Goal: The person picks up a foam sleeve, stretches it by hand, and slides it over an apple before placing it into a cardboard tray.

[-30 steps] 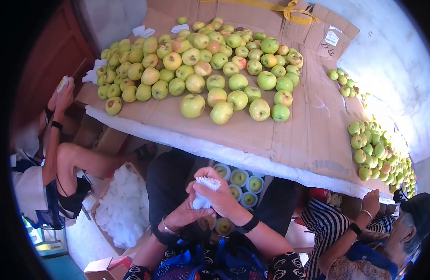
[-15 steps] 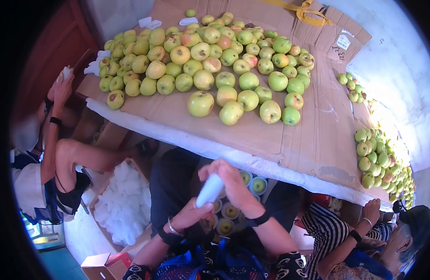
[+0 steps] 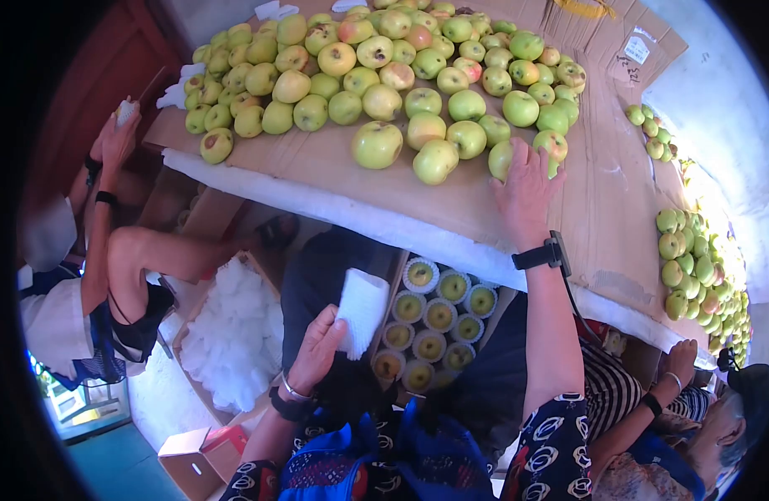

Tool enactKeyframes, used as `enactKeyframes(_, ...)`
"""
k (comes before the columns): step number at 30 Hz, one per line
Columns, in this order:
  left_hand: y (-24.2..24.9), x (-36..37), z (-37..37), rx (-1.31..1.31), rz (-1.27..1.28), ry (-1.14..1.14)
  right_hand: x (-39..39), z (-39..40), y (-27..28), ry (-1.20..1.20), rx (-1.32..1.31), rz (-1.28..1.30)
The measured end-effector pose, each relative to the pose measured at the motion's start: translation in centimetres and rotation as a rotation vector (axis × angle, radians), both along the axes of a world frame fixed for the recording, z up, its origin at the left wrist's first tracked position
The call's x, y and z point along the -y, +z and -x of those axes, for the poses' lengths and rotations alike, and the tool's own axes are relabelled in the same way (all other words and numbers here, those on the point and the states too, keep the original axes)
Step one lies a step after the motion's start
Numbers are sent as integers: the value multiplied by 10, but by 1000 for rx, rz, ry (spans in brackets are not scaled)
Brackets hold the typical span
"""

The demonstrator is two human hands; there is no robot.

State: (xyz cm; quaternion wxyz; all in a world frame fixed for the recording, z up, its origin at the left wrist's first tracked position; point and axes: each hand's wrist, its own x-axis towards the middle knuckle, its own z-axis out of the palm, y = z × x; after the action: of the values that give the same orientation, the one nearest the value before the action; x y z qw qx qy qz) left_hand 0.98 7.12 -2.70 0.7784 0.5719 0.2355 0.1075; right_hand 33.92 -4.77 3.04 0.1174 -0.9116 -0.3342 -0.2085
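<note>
My left hand [image 3: 316,346] pinches a white foam net sleeve [image 3: 363,305], which looks flattened, above my lap. At the table's front edge my right hand [image 3: 525,192] is curled over a green apple [image 3: 554,168]; most of that fruit is hidden beneath the fingers. Close around these fingers sit a yellow-green apple [image 3: 500,159] and a reddish one [image 3: 551,145]. Between my knees stands a box holding rows of apples [image 3: 440,316] in white foam nets.
A cardboard-covered table [image 3: 317,154] bears a large apple pile [image 3: 334,58], with more apples [image 3: 689,259] at right. A box of white foam sleeves [image 3: 234,338] stands at left. One person [image 3: 117,275] sits left holding a foam-wrapped item; another [image 3: 652,409] sits right.
My right hand has left the foam sleeve and reached forward onto an apple on the table. My left hand keeps the sleeve and has moved left. The view has tilted down, showing more of the box.
</note>
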Motion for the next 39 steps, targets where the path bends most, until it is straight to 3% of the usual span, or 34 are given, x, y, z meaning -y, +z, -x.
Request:
enactKeyframes(2,-3,0,6,24,-66,-50,0,0,-1,-11,-28,-6)
enactKeyframes(5,6,5,1,14,40,4,4,4,2,44,38,-41)
enactKeyframes(9,3,9,5,24,-32,-84,34,60,24,239,-328,-461)
enactKeyframes(13,4,16,4,18,-65,-99,77,133,13,476,-1236,-1163)
enactKeyframes(19,23,39,-4,90,105,-53,106,178,-9,483,-1937,-1710)
enactKeyframes(23,24,40,4,153,165,-75,110,185,-21,656,-2142,-1746)
enactKeyframes(26,27,43,7,143,137,-53,110,192,-29,587,-2129,-1747)
enactKeyframes(28,24,41,6,125,134,-80,111,199,-29,413,-1929,-1666)
enactKeyframes(33,20,40,8,103,148,-136,113,204,-35,495,-1959,-1677)
enactKeyframes(35,17,39,9,57,126,-183,114,207,-35,591,-2224,-1726)
enactKeyframes(39,16,41,7,54,153,-196,112,217,-46,409,-2201,-1610)
